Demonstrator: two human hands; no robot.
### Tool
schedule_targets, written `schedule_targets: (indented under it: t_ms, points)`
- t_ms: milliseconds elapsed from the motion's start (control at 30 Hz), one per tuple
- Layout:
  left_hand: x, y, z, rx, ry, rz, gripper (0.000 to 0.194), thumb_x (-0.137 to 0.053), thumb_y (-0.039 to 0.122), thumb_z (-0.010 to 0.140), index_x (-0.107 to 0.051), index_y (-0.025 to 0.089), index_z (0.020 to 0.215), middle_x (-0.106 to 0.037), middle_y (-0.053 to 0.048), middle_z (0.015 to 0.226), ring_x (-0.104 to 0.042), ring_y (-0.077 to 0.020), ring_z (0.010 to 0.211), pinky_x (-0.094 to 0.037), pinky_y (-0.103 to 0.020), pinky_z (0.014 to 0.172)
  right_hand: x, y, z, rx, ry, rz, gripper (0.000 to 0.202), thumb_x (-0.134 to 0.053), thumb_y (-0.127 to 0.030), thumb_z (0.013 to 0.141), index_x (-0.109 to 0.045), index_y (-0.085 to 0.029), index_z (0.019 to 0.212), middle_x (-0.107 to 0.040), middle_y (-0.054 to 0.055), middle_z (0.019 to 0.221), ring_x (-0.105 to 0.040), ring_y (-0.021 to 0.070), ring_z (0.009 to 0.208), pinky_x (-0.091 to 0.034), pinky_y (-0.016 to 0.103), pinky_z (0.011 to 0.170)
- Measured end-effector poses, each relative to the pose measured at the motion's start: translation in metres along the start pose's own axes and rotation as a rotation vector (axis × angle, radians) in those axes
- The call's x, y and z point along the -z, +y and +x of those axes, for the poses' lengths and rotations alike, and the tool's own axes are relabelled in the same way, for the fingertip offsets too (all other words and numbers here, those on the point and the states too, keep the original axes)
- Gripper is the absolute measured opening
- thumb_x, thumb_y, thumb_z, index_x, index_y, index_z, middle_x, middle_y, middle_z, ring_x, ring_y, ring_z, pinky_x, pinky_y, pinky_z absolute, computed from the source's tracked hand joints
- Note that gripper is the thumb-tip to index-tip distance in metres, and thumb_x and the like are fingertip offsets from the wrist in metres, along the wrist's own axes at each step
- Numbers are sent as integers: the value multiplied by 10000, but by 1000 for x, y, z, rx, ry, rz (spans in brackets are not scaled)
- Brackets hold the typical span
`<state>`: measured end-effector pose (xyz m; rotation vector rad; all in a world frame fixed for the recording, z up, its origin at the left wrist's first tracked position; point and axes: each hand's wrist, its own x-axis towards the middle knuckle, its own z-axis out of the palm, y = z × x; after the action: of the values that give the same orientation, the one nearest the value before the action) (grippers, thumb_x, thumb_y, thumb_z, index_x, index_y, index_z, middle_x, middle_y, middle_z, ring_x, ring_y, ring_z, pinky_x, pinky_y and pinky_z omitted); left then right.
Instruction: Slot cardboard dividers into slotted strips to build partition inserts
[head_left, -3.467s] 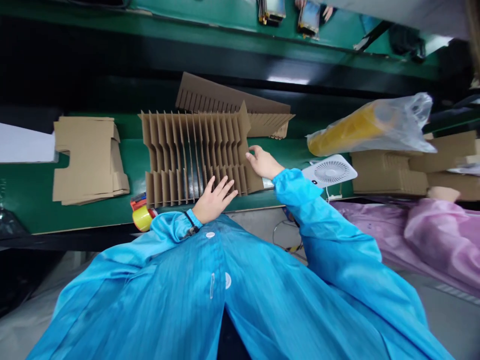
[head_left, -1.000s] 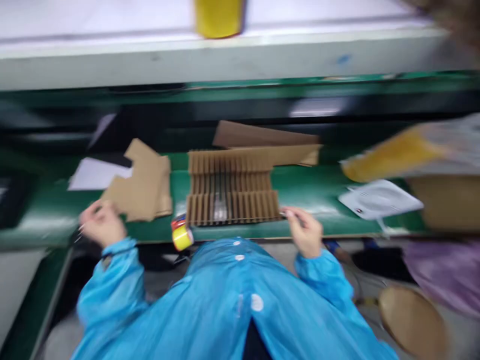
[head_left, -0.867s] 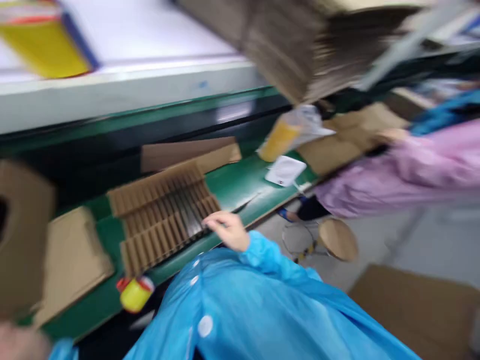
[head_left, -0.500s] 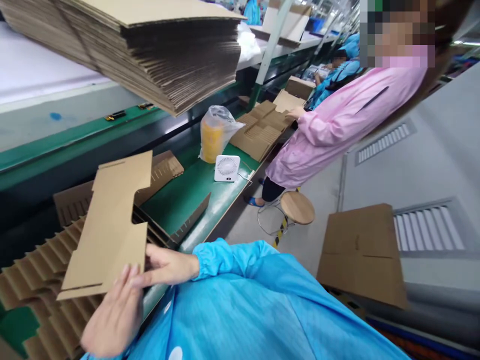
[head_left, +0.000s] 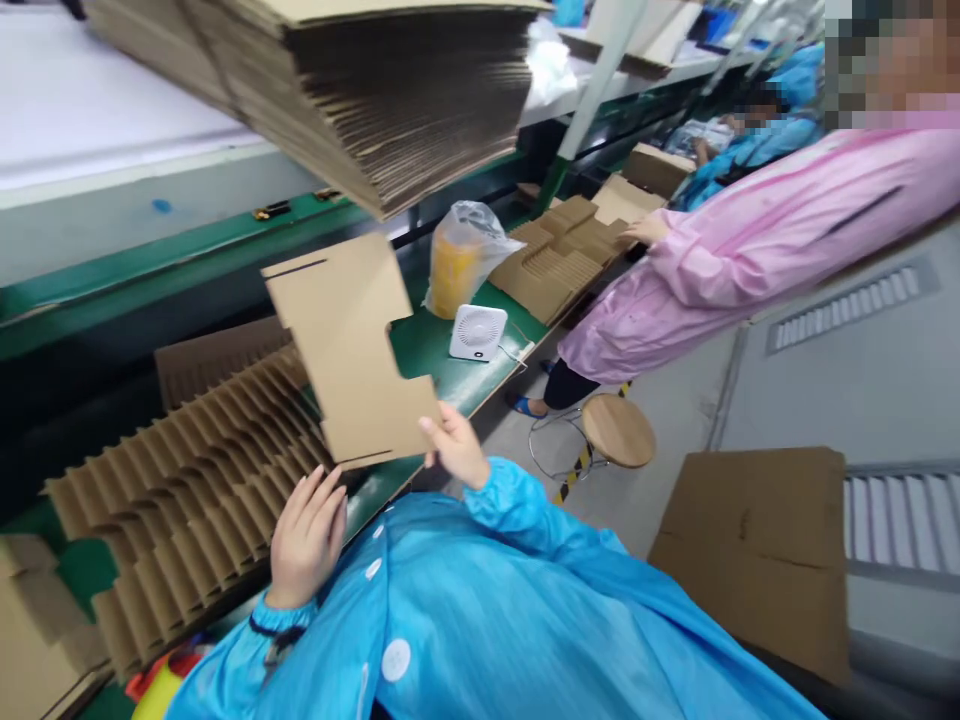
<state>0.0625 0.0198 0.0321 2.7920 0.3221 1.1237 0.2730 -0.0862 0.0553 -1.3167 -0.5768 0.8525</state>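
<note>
My right hand [head_left: 459,447] pinches the lower right corner of a flat notched cardboard sheet [head_left: 352,355], thumb on the near face. The sheet is tilted up above the bench, with a thin slot near its top and bottom edges. Just below its bottom edge is my left hand [head_left: 306,540], fingers stretched out and holding nothing; whether its fingertips touch the sheet I cannot tell. A row of upright slotted cardboard dividers [head_left: 202,470] stands on the green bench to the left, partly hidden behind the sheet.
A thick stack of cardboard [head_left: 420,120] overhangs the bench. Beyond the sheet are a bagged yellow container [head_left: 454,270] and a small white fan [head_left: 478,333]. A person in pink [head_left: 720,260] stands farther along, near a round stool [head_left: 619,430]. A large carton [head_left: 750,550] is at right.
The sheet has moved right and turned more upright. My left hand has come away from its face to below its lower edge. The camera view has shifted left.
</note>
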Motion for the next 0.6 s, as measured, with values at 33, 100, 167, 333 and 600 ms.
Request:
schedule_targets:
  t_ms: [33,100,167,333,600]
  points:
    - [-2,-3,-4,38,-23,18,396,-557,106,876,-538,192,1262,-674,-148,1151,-550,-285,1224,-508,-503,981,7,-4,-4,24,64,-41,489,-626,-603,740,-513,-204,1000,-618,-38,674,-468,69,376,-415,216,321]
    - [-8,-7,-11,105,-96,62,301,-521,163,909,-576,159,1205,-643,-152,1211,-505,-293,1269,-466,-522,1018,18,-12,-10,97,197,-147,482,-615,-593,754,-518,-191,1001,-611,-42,633,-437,67,338,-369,211,289]
    - [-16,-11,-16,174,-192,106,294,-510,226,926,-596,121,1186,-598,-166,1278,-457,-315,1307,-414,-553,1053,25,-20,-14,167,284,-300,439,-588,-557,796,-538,-175,1005,-596,-42,593,-418,69,319,-348,212,285]
    - [-31,-15,-25,307,-415,138,449,-568,330,900,-550,123,1298,-460,-161,1427,-349,-344,1373,-287,-611,1107,12,-38,-2,353,246,-864,416,-491,-439,885,-575,-142,1164,-688,76,775,-611,167,508,-512,304,473]
    - [-39,-10,-30,304,-437,182,464,-589,337,895,-544,132,1309,-434,-129,1452,-364,-340,1364,-284,-600,1112,-38,-54,36,477,-15,-1335,481,-383,-283,891,-480,-109,1329,-722,147,1012,-701,256,787,-554,374,693]
